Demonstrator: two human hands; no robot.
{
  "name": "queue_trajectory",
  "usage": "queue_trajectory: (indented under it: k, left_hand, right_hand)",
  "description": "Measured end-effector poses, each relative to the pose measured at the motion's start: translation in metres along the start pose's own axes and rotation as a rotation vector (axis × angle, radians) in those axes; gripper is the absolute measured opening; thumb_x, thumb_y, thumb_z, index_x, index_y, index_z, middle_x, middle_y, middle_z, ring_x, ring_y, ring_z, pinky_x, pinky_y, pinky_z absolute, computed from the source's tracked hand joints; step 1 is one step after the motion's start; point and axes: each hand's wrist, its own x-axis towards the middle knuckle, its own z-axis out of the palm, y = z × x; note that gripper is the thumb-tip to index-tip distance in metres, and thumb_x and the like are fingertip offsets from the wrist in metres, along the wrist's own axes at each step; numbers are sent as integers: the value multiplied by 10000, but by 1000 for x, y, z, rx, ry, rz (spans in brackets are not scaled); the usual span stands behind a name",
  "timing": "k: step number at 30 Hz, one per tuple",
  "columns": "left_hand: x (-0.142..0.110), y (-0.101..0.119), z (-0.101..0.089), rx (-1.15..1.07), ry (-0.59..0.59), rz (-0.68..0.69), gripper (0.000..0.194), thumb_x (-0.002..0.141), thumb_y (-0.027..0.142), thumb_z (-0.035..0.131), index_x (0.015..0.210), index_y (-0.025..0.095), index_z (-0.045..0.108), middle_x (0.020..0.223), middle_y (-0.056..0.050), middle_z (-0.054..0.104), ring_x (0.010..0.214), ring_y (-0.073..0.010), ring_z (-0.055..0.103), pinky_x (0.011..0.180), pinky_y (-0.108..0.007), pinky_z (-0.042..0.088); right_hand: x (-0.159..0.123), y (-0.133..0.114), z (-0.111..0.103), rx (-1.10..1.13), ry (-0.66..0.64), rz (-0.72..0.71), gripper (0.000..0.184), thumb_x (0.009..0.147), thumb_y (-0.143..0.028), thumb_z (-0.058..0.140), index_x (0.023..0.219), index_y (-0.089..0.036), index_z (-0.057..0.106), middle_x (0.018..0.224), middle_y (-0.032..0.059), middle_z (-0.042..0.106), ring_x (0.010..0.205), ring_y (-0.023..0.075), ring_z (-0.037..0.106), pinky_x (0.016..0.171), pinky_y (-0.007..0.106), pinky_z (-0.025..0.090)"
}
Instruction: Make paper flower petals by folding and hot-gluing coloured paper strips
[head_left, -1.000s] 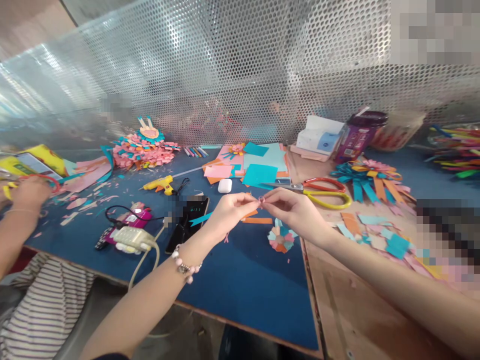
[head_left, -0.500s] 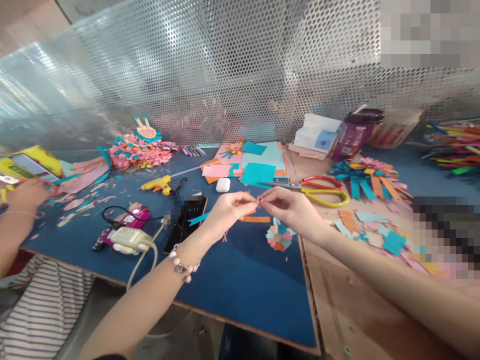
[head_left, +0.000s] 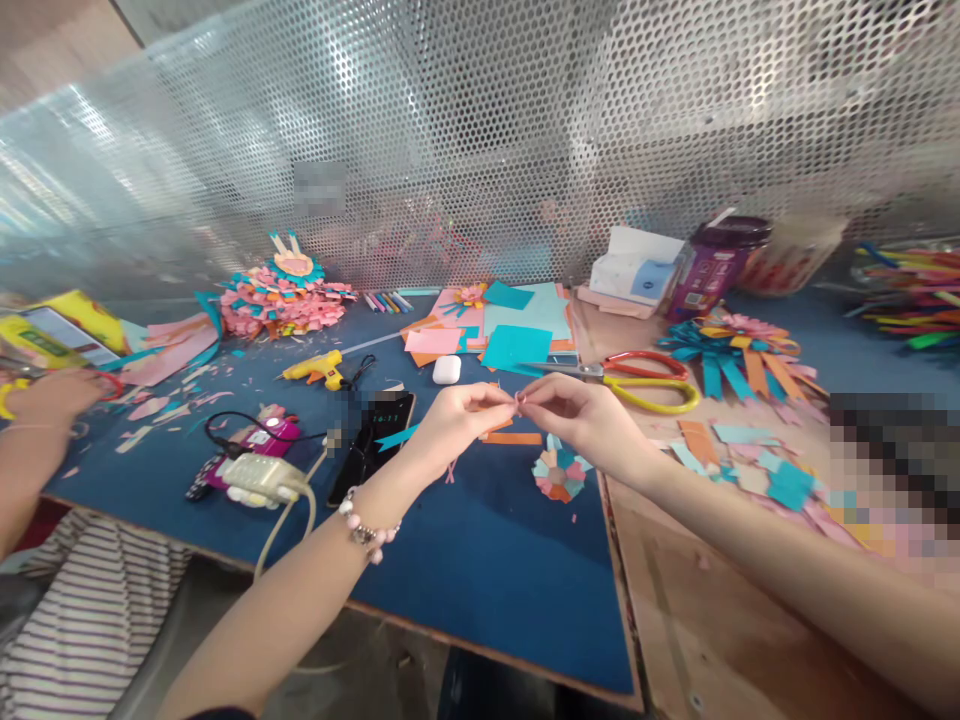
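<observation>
My left hand [head_left: 457, 420] and my right hand [head_left: 577, 412] meet above the blue table [head_left: 480, 560], fingertips pinched together on a tiny curled pink paper strip [head_left: 519, 400]. A teal paper sliver [head_left: 396, 437] sticks out below my left hand. Just beneath the hands lie an orange strip [head_left: 514, 438] and a small multicoloured paper flower [head_left: 559, 472]. A beaded bracelet [head_left: 365, 532] sits on my left wrist.
Red-and-yellow scissors [head_left: 637, 380], a yellow glue gun [head_left: 319, 369], a phone [head_left: 375, 435], a white earbud case [head_left: 446, 369], paper sheets [head_left: 517, 345], a tissue box [head_left: 637, 268] and finished flowers [head_left: 735, 350] lie around. A person in a striped shirt [head_left: 67, 620] works at the left. Perforated metal screen behind.
Both hands keep pinching the pink strip in nearly the same place. The other person's hand at the left has shifted slightly.
</observation>
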Motion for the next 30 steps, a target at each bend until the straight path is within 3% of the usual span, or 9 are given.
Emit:
queue_trajectory:
  k: [15,19,24,27,30]
  left_hand:
    - [6,-8,-4,-109,-12,-130,201,716,305,687,830,140,710,846,-58,673,768,-135,591,703,-255,432]
    - [5,-7,-5,-198,-36,-173,206,699,305,714,828,145,711,870,-61,669,794,-134,593,740,-267,436]
    - [2,2,-5,-224,-42,-204,182,691,271,723,805,130,711,847,-69,672,769,-133,583,710,-263,423]
    - [-2,7,-2,-203,-48,-197,146,690,245,716,776,127,710,847,-70,673,776,-138,576,714,-265,422]
    - [-8,11,4,-214,-76,-184,106,702,233,697,735,133,707,866,-68,673,836,-154,577,742,-266,427]
  right_hand:
    - [-2,-8,-3,-57,-36,22,208,866,-303,521,821,-171,675,952,58,675,926,181,633,861,332,497]
    - [-4,-3,-2,-32,4,13,182,872,-276,514,967,-170,628,938,61,678,909,182,648,846,346,512]
    - [-10,-13,-4,-222,179,-162,218,857,-160,512,1065,-176,573,1027,75,638,940,172,629,844,337,514]
    - [-30,-26,-7,-411,259,-283,227,851,-103,498,1053,-170,578,1036,85,613,953,170,597,836,327,508]
    - [-63,-31,-6,-549,142,-433,267,840,-51,475,1067,-148,577,996,103,616,967,184,579,823,333,510]
